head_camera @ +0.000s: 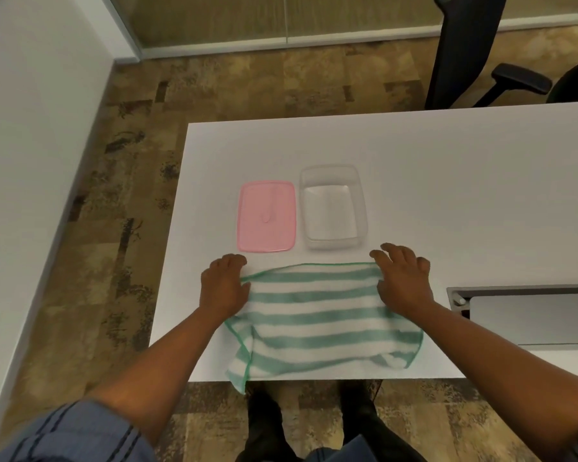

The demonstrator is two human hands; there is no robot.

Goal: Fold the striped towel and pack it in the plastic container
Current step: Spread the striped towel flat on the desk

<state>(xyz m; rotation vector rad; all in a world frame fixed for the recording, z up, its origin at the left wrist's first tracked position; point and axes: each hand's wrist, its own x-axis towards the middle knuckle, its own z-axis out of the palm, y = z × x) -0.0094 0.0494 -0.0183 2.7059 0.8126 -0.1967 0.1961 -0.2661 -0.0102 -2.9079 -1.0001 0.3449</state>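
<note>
The green-and-white striped towel (317, 320) lies spread on the white table (447, 181) at its near edge, with its lower left corner hanging over the edge. My left hand (224, 286) pinches the towel's far left corner. My right hand (402, 281) holds the far right corner, fingers partly spread. Just beyond the towel stands the clear plastic container (332, 208), uncovered and with nothing inside. Its pink lid (267, 216) lies flat on the table to the left of it.
A grey cable tray opening with a flap (528, 315) is set in the table to the right of the towel. A black office chair (481, 55) stands beyond the far edge. A white wall (30, 161) runs along the left, over patterned carpet.
</note>
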